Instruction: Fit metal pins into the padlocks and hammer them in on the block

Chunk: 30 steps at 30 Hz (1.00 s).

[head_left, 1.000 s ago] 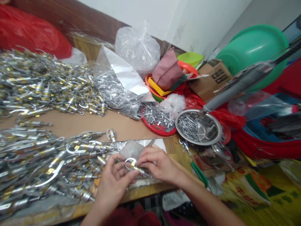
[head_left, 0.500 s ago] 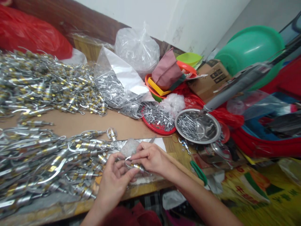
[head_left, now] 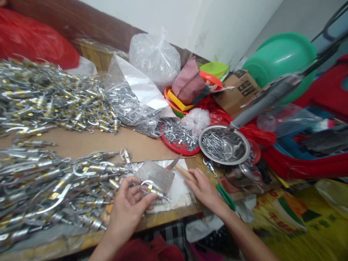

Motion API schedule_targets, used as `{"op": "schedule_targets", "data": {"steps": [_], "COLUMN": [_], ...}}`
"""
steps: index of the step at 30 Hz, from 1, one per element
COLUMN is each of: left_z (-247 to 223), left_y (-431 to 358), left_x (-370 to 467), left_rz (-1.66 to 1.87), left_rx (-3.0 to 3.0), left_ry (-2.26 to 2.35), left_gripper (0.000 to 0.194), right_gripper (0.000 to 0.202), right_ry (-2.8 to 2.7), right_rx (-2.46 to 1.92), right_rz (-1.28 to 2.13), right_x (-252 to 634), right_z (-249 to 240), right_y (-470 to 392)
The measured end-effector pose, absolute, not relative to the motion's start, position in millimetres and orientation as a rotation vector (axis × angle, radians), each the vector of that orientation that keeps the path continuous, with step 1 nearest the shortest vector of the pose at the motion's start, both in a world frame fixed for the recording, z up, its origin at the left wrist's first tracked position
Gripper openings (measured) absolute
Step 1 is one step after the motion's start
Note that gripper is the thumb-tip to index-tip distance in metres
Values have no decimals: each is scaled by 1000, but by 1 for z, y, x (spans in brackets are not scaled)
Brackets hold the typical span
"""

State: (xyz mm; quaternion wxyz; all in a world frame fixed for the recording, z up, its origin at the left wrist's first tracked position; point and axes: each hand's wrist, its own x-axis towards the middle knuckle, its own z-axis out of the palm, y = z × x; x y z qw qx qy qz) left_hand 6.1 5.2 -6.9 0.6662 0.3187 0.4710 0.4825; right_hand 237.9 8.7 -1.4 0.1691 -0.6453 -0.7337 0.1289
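Note:
My left hand (head_left: 130, 203) pinches a small metal hook fitting (head_left: 153, 189), which has a curved silver hook, a brass-coloured middle and a small eye at its end. The fitting is held over the near edge of a flat grey metal block (head_left: 156, 174) on white paper. To the right, my right hand (head_left: 202, 188) has its fingers around the wooden handle of a hammer (head_left: 185, 173). The hammer's narrow, pointed head rests beside the block. Many similar fittings (head_left: 62, 181) lie piled to the left of my left hand.
Another heap of fittings (head_left: 54, 94) lies further back. A red tray (head_left: 181, 139) of small metal pieces and a steel bowl (head_left: 224, 145) of pins stand beyond the hammer. Green-handled scissors (head_left: 226, 197) lie by my right forearm, and one fitting (head_left: 210, 166) lies near the bowl.
My right hand has left the fitting, moved right and closed on the hammer handle. My left hand keeps the fitting, and the metal block now shows more fully.

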Motion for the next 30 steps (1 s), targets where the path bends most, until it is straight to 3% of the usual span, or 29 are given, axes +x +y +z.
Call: {"op": "schedule_targets", "data": {"steps": [5, 9, 23, 30], "left_z": [-5, -5, -1, 14], "left_y": [5, 5, 3, -2], "left_x": [6, 7, 7, -8], "left_rz": [1109, 1123, 1090, 1286], "left_rx": [723, 734, 681, 882], "left_ry": [1050, 1054, 1079, 1229], "left_gripper": [48, 47, 48, 48], "right_gripper": [39, 48, 48, 37], "right_ry": [-2013, -2288, -2297, -2010], "right_rx": [-1423, -1311, -1387, -1570], "right_rz": [239, 211, 148, 365], "right_x": [217, 203, 202, 231], "right_z": [40, 48, 29, -3], "right_y": [-11, -21, -31, -8]}}
